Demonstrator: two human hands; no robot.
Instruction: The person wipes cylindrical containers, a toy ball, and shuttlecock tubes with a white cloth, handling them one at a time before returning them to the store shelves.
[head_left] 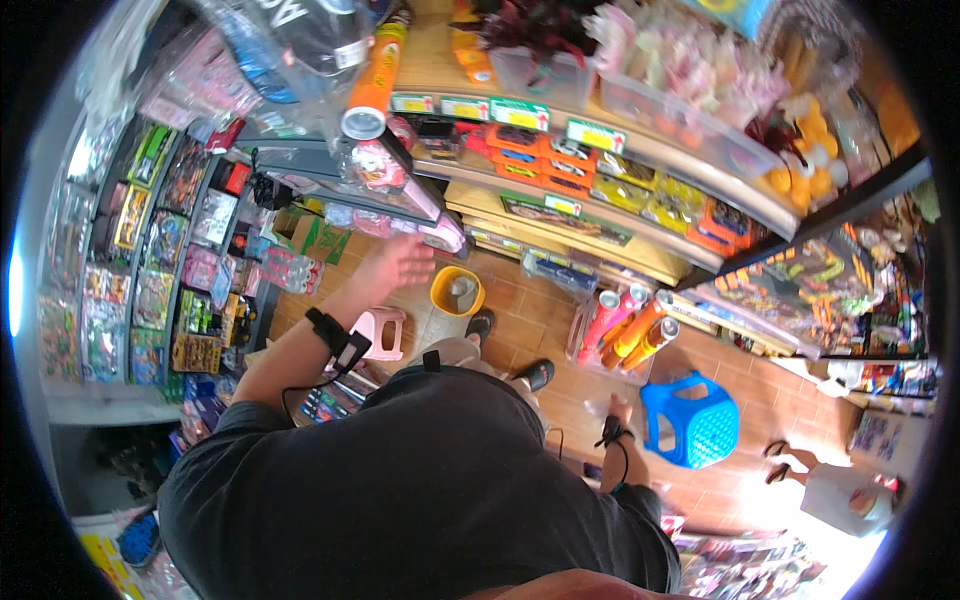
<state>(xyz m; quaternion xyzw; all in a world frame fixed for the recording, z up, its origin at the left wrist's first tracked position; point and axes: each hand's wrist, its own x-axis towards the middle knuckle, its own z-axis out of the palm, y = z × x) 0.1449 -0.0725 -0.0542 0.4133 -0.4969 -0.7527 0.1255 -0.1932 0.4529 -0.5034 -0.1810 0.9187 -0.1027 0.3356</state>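
Left fingers [414, 267] outstretched; yellow bin [442, 291] nearby, below.

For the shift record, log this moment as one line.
left hand: open, near pink item | right hand: grip unclear, near blue stool | floor: yellow bin, pink stool

Brown tiles cover the floor [520, 325], running from the centre toward the right, where glare [735, 512] whitens them at lower right. Wooden shelves [435, 65] span the top, green-and-white labels [519, 114] along one edge. A dark post [850, 198] slants at upper right. Grey racks [92, 409] bend down the left side, beside a bright light [15, 295]. A blue stool [705, 425] stands right of centre, a pink stool [380, 332] left.
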